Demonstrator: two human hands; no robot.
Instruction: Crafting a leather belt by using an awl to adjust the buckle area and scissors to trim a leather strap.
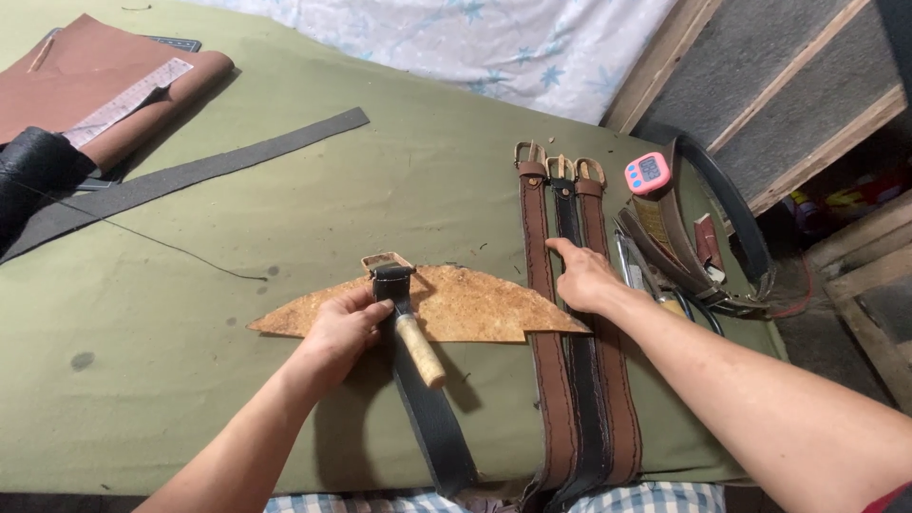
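My left hand [340, 331] rests on a flat, rust-brown board [456, 306] and presses the end of a dark leather belt [427, 408] near its brass buckle [385, 261]. A small hammer with a pale wooden handle [418, 347] lies on that belt beside my fingers. My right hand [581, 275] lies with fingers spread on three finished belts [575, 380], two brown and one black, laid side by side with buckles [559, 166] at the far end.
A green cloth covers the table [285, 209]. A long dark leather strip [190, 176] and a black thread cross the left. Brown leather sheet with a ruler [104, 85] sits far left. A pink timer [647, 173], more belts and tools lie at right.
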